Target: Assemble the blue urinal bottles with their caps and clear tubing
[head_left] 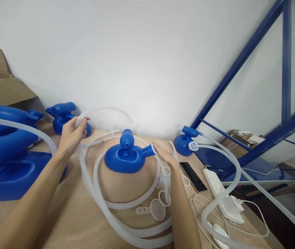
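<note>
My left hand is closed round a translucent white hose, lifted above the table at the left. Loops of that hose lie round a blue plastic bottle in the middle of the table. The bottle has an upright spout and a flared neck pointing right. At the rim of that neck rests my right hand, its fingers extended against the opening. White plastic caps with ring straps lie near my right forearm, partly hidden by it.
Blue bottles are piled at the left before a cardboard box. Another blue bottle with hoses stands back right. Near it lie a phone, a power strip and cables. A blue metal frame rises at the right.
</note>
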Demonstrator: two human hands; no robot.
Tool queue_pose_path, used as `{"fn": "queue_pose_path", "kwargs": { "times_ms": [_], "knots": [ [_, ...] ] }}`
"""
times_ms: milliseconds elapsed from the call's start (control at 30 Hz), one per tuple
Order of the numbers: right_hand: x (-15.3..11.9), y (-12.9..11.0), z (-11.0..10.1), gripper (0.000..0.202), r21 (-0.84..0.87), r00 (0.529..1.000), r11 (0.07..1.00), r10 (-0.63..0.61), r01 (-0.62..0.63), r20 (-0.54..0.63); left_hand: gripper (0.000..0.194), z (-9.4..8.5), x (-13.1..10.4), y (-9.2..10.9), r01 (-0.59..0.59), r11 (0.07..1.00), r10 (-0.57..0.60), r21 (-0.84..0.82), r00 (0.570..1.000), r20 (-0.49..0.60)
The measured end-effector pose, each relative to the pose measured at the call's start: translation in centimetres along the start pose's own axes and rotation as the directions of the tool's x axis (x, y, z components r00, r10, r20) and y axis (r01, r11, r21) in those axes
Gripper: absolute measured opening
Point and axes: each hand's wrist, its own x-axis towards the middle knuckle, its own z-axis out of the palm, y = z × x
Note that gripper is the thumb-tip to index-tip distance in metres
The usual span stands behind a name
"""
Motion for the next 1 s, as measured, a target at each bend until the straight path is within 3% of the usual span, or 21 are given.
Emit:
{"fn": "queue_pose_path", "kwargs": {
  "times_ms": [133, 233, 300, 367, 433, 500, 567, 600, 667, 733, 800, 867, 933, 1000],
  "knots": [
    [-0.6, -2.6, -0.1, 0.072, 0.073, 0.975, 0.986, -0.134, 0.149, -0.18, 0.038, 0.3, 0.8, 0.6, -0.084, 0.908, 0.043, -0.411, 0.993, -0.108],
    [-1.8, -5.8, 0.0, 0.071, 0.221, 0.905, 0.911, -0.266, 0.349, -0.333, 0.036, 0.1, 0.6, 1.3, -0.126, 0.876, 0.104, -0.466, 0.992, -0.072],
    [-2.8, -7.9, 0.0, 0.071, 0.437, 0.907, 0.812, -0.25, 0.387, -0.338, 0.029, -0.2, -0.1, 2.4, -0.153, 0.883, 0.173, -0.444, 0.985, 0.005],
    [-3.4, -9.0, -0.5, 0.07, 0.69, 0.933, 0.633, -0.171, 0.351, -0.318, 0.023, -0.5, -1.0, 3.7, -0.171, 0.922, 0.229, -0.347, 0.964, 0.135],
    [-3.5, -8.8, -2.0, 0.06, 0.869, 0.938, 0.365, -0.039, 0.335, -0.345, 0.017, -0.7, -1.8, 5.1, -0.164, 0.96, 0.238, -0.227, 0.904, 0.355],
    [-3.4, -7.3, -4.3, 0.038, 0.928, 0.915, 0.079, 0.155, 0.365, -0.373, 0.017, -0.8, -2.2, 6.2, -0.154, 0.978, 0.208, -0.14, 0.765, 0.609],
    [-3.4, -5.2, -7.1, 0.031, 0.899, 0.873, -0.143, 0.34, 0.415, -0.349, 0.019, -0.7, -2.3, 6.7, -0.152, 0.985, 0.164, -0.085, 0.636, 0.754],
    [-3.5, -4.2, -8.4, 0.037, 0.889, 0.861, -0.156, 0.368, 0.43, -0.352, 0.021, -0.6, -2.2, 6.7, -0.152, 0.987, 0.139, -0.056, 0.615, 0.776],
    [-4.0, -2.7, -10.4, 0.037, 0.876, 0.844, -0.176, 0.403, 0.45, -0.353, 0.025, -0.3, -2.1, 6.4, -0.138, 0.99, 0.102, -0.013, 0.665, 0.74],
    [-4.6, -2.4, -11.0, 0.031, 0.89, 0.86, -0.143, 0.362, 0.432, -0.359, 0.029, 0.2, -2.0, 5.9, -0.069, 0.997, 0.076, -0.035, 0.762, 0.644],
    [-5.1, -3.0, -10.3, 0.022, 0.926, 0.9, -0.004, 0.234, 0.378, -0.367, 0.033, 0.7, -2.0, 5.5, 0.05, 0.99, 0.029, -0.136, 0.852, 0.523],
    [-5.5, -4.0, -8.9, 0.025, 0.906, 0.934, 0.285, 0.076, 0.314, -0.348, 0.034, 1.3, -2.0, 5.4, 0.143, 0.957, -0.029, -0.251, 0.911, 0.41],
    [-5.8, -4.9, -7.4, 0.043, 0.771, 0.969, 0.593, -0.068, 0.232, -0.239, 0.034, 1.7, -2.1, 5.5, 0.177, 0.927, -0.063, -0.33, 0.942, 0.33],
    [-6.0, -5.3, -6.1, 0.064, 0.578, 0.974, 0.785, -0.205, 0.221, -0.093, 0.034, 2.0, -2.1, 5.7, 0.179, 0.91, -0.078, -0.373, 0.959, 0.271]
  ]
}}
